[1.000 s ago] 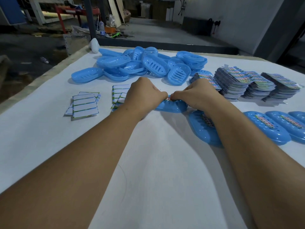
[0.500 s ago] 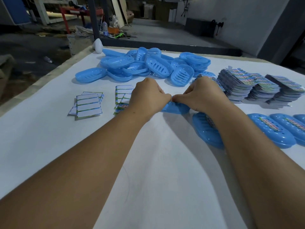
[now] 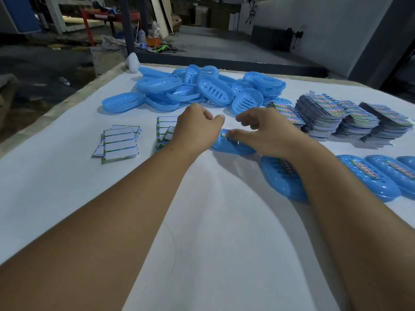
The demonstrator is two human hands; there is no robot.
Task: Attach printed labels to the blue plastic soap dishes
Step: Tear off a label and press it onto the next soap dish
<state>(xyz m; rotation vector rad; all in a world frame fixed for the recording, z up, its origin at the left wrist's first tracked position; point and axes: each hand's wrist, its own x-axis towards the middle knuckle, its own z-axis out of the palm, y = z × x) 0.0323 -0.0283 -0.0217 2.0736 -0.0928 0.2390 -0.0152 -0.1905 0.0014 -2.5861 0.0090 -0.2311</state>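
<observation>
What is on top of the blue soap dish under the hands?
A printed label lies on the soap dish, pressed by the right hand. That hand covers most of the label; the left hand hides the dish's left end.

A white-covered table (image 3: 67,198) carries a loose heap of blue soap dishes (image 3: 202,88) at its far side, with stacks of printed labels (image 3: 350,117) to the right. Near the right edge lies a row of labelled dishes (image 3: 370,176), one upturned dish (image 3: 233,147) sits mid-table, and white backing sheets (image 3: 120,143) lie to the left.
</observation>
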